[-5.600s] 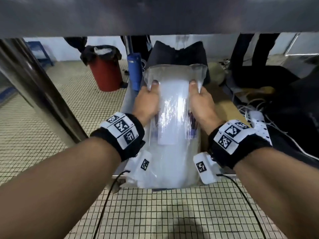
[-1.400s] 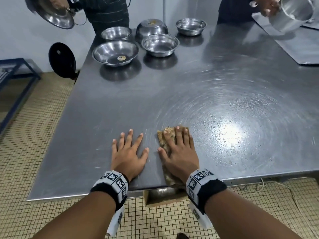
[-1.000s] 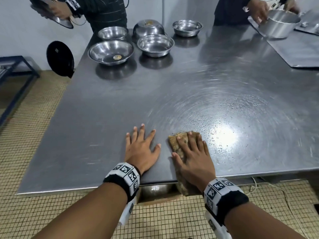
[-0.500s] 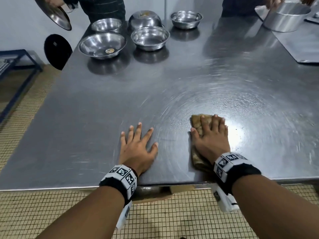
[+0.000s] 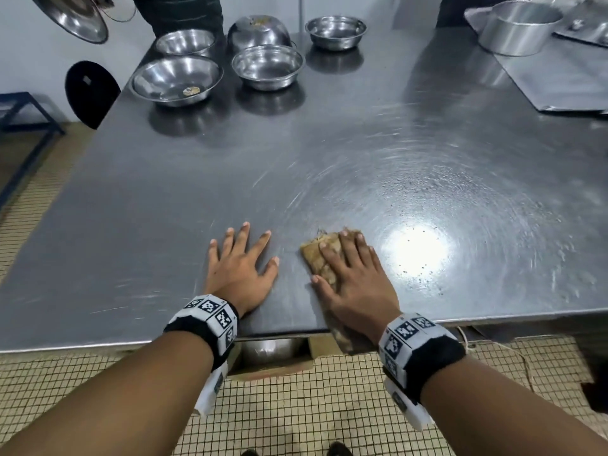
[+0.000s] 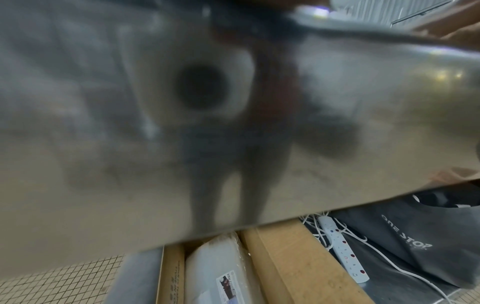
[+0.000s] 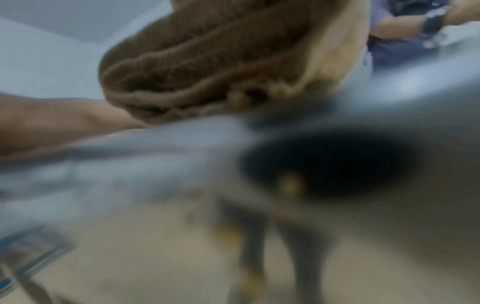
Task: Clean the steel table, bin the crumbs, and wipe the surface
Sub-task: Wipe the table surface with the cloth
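Evidently the right hand (image 5: 352, 284) is pressing flat on a folded brown cloth (image 5: 317, 258) near the front edge of the steel table (image 5: 164, 209), fingers straight and laid along the fabric so the whole palm is bearing down — a grip that likely suits dragging grit rather than lifting it. Part of the cloth is hanging over the table's edge beneath the wrist, and the right wrist view is showing its bunched brown folds (image 7: 221, 61) up close. Just beside it, the left hand (image 5: 240, 268) is lying spread and empty on bare steel, probably bracing the body. Dark crumbs (image 5: 414, 268) are lying scattered around the bright glare to the right of the cloth — so the wiping looks unfinished. Steel bowls (image 5: 266, 65) are standing well apart at the far side, one holding a small scrap
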